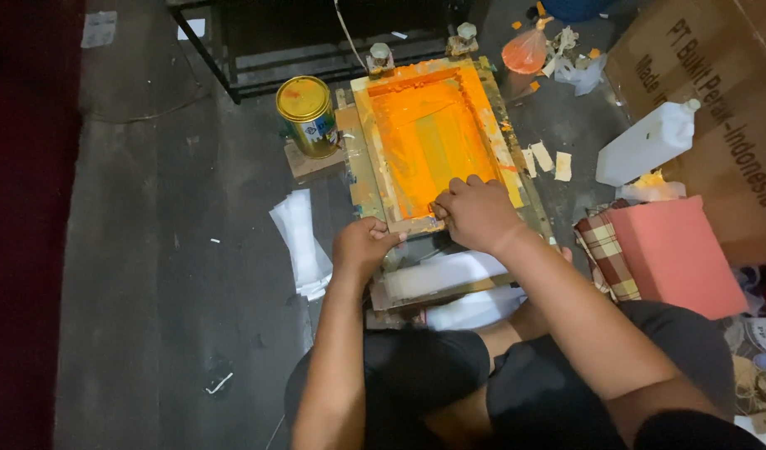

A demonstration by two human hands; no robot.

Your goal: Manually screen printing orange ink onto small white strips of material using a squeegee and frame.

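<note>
A wooden-framed printing screen (362, 142) coated in orange ink lies on the floor before me, hinged at its far end. My left hand (362, 247) grips the near left corner of the frame. My right hand (476, 212) is closed on a squeegee (437, 210) at the near edge of the inked mesh; most of the tool is hidden under the fingers. A white sheet (445, 273) sits under the screen's near end, above my knees.
A gold paint can (307, 115) stands left of the screen. White paper sheets (301, 242) lie on the dark floor. Right of the screen are a white plastic jug (649, 143), a pink block (678, 254), checked cloth (606, 254) and a cardboard box (716, 92).
</note>
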